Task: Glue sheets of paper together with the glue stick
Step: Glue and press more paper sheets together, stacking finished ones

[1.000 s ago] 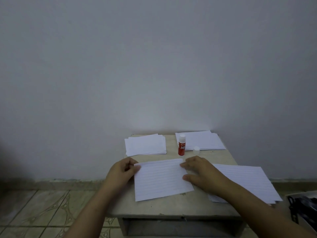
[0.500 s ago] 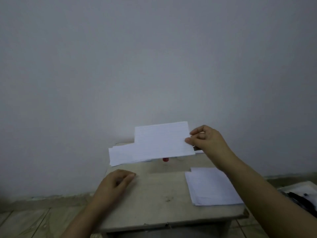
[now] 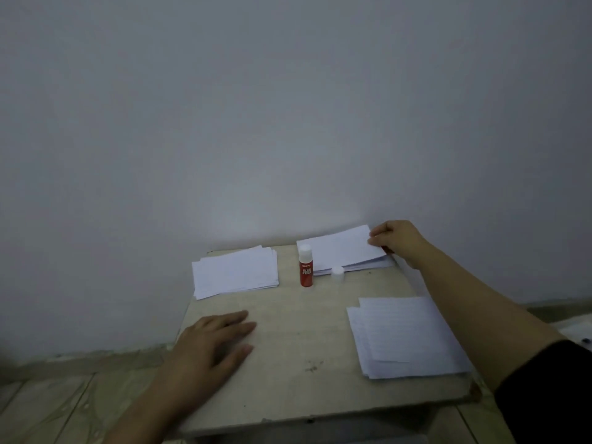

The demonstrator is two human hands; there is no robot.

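Your right hand [image 3: 395, 240] pinches the top sheet [image 3: 339, 245] at its right edge, on the far-right stack [image 3: 355, 265] against the wall; your left hand [image 3: 213, 339] lies flat and empty on the table [image 3: 288, 363]. The glue stick [image 3: 305, 265] stands upright and uncapped between the far stacks, its cap [image 3: 337, 272] just beside it. Judging by this, one pair looks filed and more remain: a lined stack [image 3: 407, 336] waits near right, another stack [image 3: 235, 272] far left. No containers are visible.
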